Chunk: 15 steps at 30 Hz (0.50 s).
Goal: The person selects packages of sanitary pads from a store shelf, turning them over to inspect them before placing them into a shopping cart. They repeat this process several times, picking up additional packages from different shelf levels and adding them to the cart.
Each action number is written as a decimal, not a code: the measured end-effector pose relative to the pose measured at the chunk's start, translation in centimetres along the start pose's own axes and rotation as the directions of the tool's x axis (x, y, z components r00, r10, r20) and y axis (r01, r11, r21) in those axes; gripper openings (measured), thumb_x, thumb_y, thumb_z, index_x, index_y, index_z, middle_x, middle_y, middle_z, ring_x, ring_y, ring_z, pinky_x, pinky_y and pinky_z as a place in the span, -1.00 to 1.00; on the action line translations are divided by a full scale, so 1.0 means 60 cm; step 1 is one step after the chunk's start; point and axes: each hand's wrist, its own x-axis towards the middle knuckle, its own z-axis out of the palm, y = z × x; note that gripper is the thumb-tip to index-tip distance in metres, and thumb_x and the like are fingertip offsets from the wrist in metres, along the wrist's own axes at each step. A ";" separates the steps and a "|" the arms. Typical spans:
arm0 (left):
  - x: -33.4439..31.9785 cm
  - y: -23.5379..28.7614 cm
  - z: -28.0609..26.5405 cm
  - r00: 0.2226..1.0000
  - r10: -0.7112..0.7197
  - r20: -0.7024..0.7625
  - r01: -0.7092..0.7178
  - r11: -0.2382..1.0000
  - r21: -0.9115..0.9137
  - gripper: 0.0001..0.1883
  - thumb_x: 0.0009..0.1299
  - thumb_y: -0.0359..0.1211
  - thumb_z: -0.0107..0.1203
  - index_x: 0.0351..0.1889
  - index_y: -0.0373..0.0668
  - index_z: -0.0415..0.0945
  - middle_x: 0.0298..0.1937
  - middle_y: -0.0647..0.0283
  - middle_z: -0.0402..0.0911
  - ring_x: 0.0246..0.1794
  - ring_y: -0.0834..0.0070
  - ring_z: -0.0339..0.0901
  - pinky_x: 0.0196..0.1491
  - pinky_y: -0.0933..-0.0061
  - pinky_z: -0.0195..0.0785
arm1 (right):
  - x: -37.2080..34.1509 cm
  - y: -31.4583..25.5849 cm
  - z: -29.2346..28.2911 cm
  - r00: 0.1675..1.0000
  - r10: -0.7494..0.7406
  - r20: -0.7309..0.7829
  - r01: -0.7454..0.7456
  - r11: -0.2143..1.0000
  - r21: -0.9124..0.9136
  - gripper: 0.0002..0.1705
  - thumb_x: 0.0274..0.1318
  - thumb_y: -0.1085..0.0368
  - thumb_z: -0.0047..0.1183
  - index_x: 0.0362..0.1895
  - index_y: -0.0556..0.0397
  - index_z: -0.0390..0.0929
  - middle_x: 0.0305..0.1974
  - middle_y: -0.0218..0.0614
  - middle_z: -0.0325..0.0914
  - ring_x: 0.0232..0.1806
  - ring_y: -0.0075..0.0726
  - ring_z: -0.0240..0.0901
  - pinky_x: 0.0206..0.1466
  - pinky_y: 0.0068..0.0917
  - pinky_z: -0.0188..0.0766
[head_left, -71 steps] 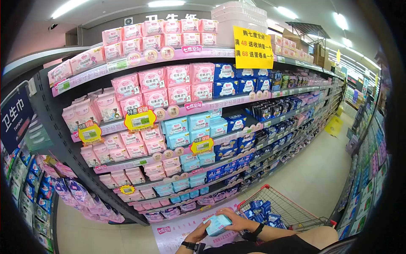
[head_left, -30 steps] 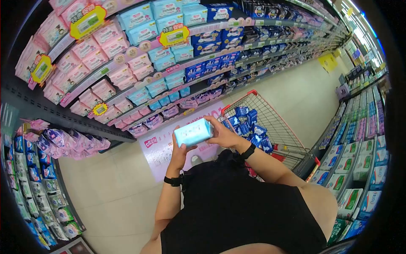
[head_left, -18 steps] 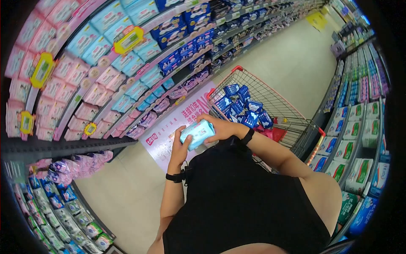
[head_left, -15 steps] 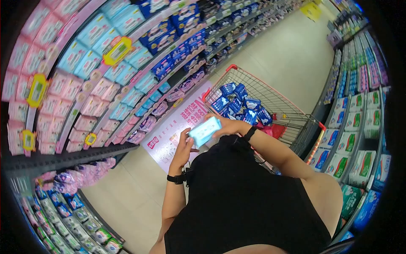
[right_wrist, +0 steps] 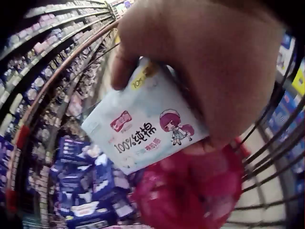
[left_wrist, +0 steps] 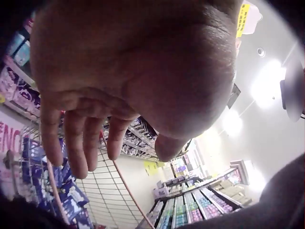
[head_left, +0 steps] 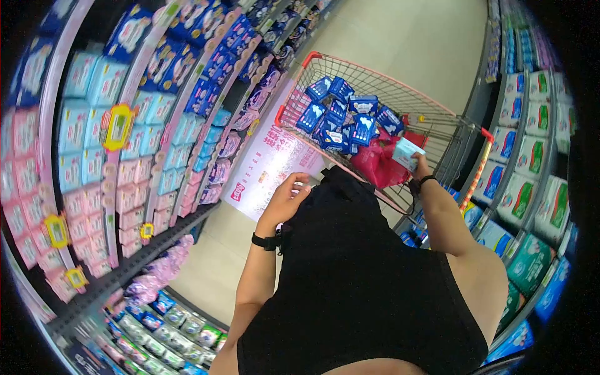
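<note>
I have the right hand (head_left: 423, 165) over the cart (head_left: 310, 59), its digits pinching the light blue pack (right_wrist: 107, 131) by two edges. On the right wrist feed I can read "100%纯棉" on the pack's face, beside a small cartoon girl (right_wrist: 176, 126), with a yellow label (right_wrist: 141, 79) close to one gripping finger. Under those fingers the red bag (head_left: 372, 162) sits in the cart; I can't tell whether the pack touches it. Dark blue packs (head_left: 364, 128) lie heaped past the bag, farther from the right fingertips. The left hand (head_left: 286, 200) is well apart from the pack, just beside the person's black top (head_left: 350, 281); I see its fingers loosely bent, with small gaps between them. The poster (head_left: 259, 165) lies on the floor beyond those left fingers, and the shelf (head_left: 125, 272) stands farther off to their left, carrying pink packs (head_left: 25, 134).
</note>
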 end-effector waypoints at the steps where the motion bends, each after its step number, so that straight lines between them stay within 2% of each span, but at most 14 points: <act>1: 0.008 0.010 0.002 1.000 -0.021 0.005 0.021 0.999 0.025 -0.63 0.54 -0.27 0.11 0.24 -0.17 0.42 0.16 0.25 0.57 0.05 0.47 0.53 0.07 0.41 0.41 | -0.007 0.010 0.032 1.000 -0.026 0.010 0.026 0.999 0.021 -0.22 -0.18 0.15 0.09 0.29 -0.07 0.41 0.10 -0.27 0.60 0.07 -0.13 0.59 0.13 -0.25 0.51; 2: 0.015 0.017 0.008 1.000 -0.029 0.009 0.028 0.999 0.044 -0.63 0.53 -0.27 0.12 0.23 -0.17 0.42 0.16 0.25 0.57 0.04 0.46 0.53 0.06 0.41 0.41 | -0.016 0.011 0.081 0.992 0.076 0.100 -0.095 0.974 0.205 -0.23 -0.13 0.13 0.09 0.32 -0.15 0.41 0.14 -0.30 0.58 0.12 -0.14 0.57 0.16 -0.25 0.46; 3: 0.023 0.023 0.014 0.999 -0.037 0.012 0.036 0.997 0.061 -0.64 0.53 -0.28 0.12 0.23 -0.18 0.42 0.15 0.24 0.58 0.04 0.46 0.53 0.05 0.42 0.42 | 0.002 0.025 0.121 0.995 0.101 0.020 -0.103 0.958 0.268 -0.28 -0.08 0.14 0.12 0.28 -0.11 0.39 0.15 -0.27 0.56 0.11 -0.13 0.57 0.15 -0.23 0.48; 4: 0.032 0.028 0.019 0.999 -0.043 0.011 0.042 0.996 0.078 -0.64 0.53 -0.29 0.12 0.22 -0.18 0.43 0.15 0.24 0.58 0.03 0.46 0.54 0.04 0.42 0.42 | 0.016 0.033 0.178 0.995 0.083 0.063 -0.095 0.971 0.220 -0.32 0.12 -0.02 0.11 0.34 -0.22 0.35 0.19 -0.34 0.54 0.18 -0.22 0.48 0.22 -0.19 0.34; 5: 0.041 0.033 0.025 0.999 -0.043 0.024 0.041 0.996 0.081 -0.64 0.51 -0.30 0.13 0.21 -0.20 0.43 0.15 0.22 0.58 0.01 0.44 0.55 0.02 0.42 0.44 | 0.026 0.043 0.250 0.996 0.070 0.059 -0.077 0.988 0.135 -0.33 0.20 -0.12 0.11 0.33 -0.21 0.33 0.21 -0.33 0.51 0.20 -0.26 0.44 0.22 -0.22 0.31; 6: 0.050 0.039 0.032 0.998 -0.047 0.052 0.041 0.993 0.107 -0.63 0.51 -0.30 0.14 0.22 -0.20 0.43 0.15 0.22 0.58 0.00 0.44 0.55 0.01 0.41 0.44 | 0.058 0.068 0.306 0.991 0.075 -0.112 -0.081 0.996 -0.047 -0.31 0.10 -0.24 0.21 0.23 -0.23 0.40 0.11 -0.29 0.56 0.11 -0.17 0.54 0.15 0.00 0.39; 8: 0.067 0.057 0.043 0.994 -0.045 0.101 0.028 0.986 0.165 -0.62 0.50 -0.29 0.15 0.22 -0.20 0.43 0.14 0.22 0.58 0.00 0.43 0.56 0.00 0.41 0.44 | 0.044 0.087 0.424 0.991 0.121 -0.056 -0.133 0.926 -0.352 -0.16 0.10 -0.33 0.15 0.33 -0.15 0.34 0.17 -0.14 0.55 0.18 -0.03 0.51 0.19 -0.05 0.41; 9: 0.073 0.064 0.048 0.992 -0.037 0.118 0.010 0.975 0.220 -0.60 0.48 -0.28 0.18 0.21 -0.21 0.43 0.12 0.22 0.59 0.00 0.43 0.57 0.00 0.39 0.44 | 0.093 0.130 0.446 0.994 0.060 0.089 0.018 0.727 -0.686 -0.05 0.09 -0.38 0.13 0.39 -0.06 0.27 0.22 -0.04 0.51 0.22 0.04 0.48 0.23 -0.08 0.40; 10: 0.076 0.071 0.054 0.994 -0.012 0.111 -0.022 0.953 0.303 -0.56 0.45 -0.24 0.20 0.21 -0.22 0.43 0.10 0.16 0.59 0.01 0.36 0.58 0.00 0.34 0.45 | 0.144 0.169 0.465 0.968 0.052 0.247 0.205 0.410 -0.889 0.06 0.07 -0.42 0.10 0.45 0.02 0.20 0.27 0.06 0.47 0.27 0.10 0.45 0.28 -0.11 0.39; 11: 0.077 0.085 0.059 0.993 0.045 0.113 -0.085 0.920 0.382 -0.54 0.44 -0.23 0.21 0.21 -0.22 0.42 0.10 0.11 0.58 0.01 0.29 0.58 0.01 0.31 0.46 | 0.140 0.168 0.493 0.890 0.130 0.437 0.394 0.265 -0.880 0.16 0.05 -0.46 0.10 0.47 0.12 0.13 0.29 0.17 0.42 0.29 0.15 0.42 0.31 -0.11 0.37; 12: 0.077 0.096 0.062 0.988 0.100 0.118 -0.144 0.878 0.457 -0.52 0.43 -0.21 0.22 0.22 -0.23 0.42 0.11 0.06 0.57 0.02 0.22 0.59 0.02 0.27 0.46 | 0.120 0.163 0.523 0.771 0.235 0.592 0.579 0.128 -0.805 0.25 0.02 -0.50 0.09 0.49 0.22 0.06 0.31 0.28 0.37 0.31 0.20 0.40 0.34 -0.10 0.35; 13: 0.076 0.096 0.062 0.982 0.137 0.128 -0.183 0.845 0.502 -0.49 0.42 -0.18 0.23 0.23 -0.23 0.41 0.11 -0.01 0.55 0.04 0.12 0.57 0.06 0.24 0.46 | 0.092 0.150 0.555 0.764 0.315 0.563 0.573 0.071 -0.817 0.29 -0.02 -0.50 0.13 0.46 0.31 0.06 0.29 0.34 0.37 0.30 0.22 0.41 0.35 -0.09 0.34; 15: 0.069 0.105 0.062 0.983 0.137 0.121 -0.181 0.824 0.536 -0.48 0.42 -0.18 0.23 0.24 -0.23 0.40 0.11 -0.02 0.55 0.08 0.11 0.57 0.09 0.22 0.46 | 0.046 0.127 0.593 0.731 0.412 0.543 0.608 -0.033 -0.793 0.34 -0.08 -0.47 0.22 0.42 0.41 0.05 0.25 0.42 0.38 0.28 0.27 0.42 0.35 -0.10 0.35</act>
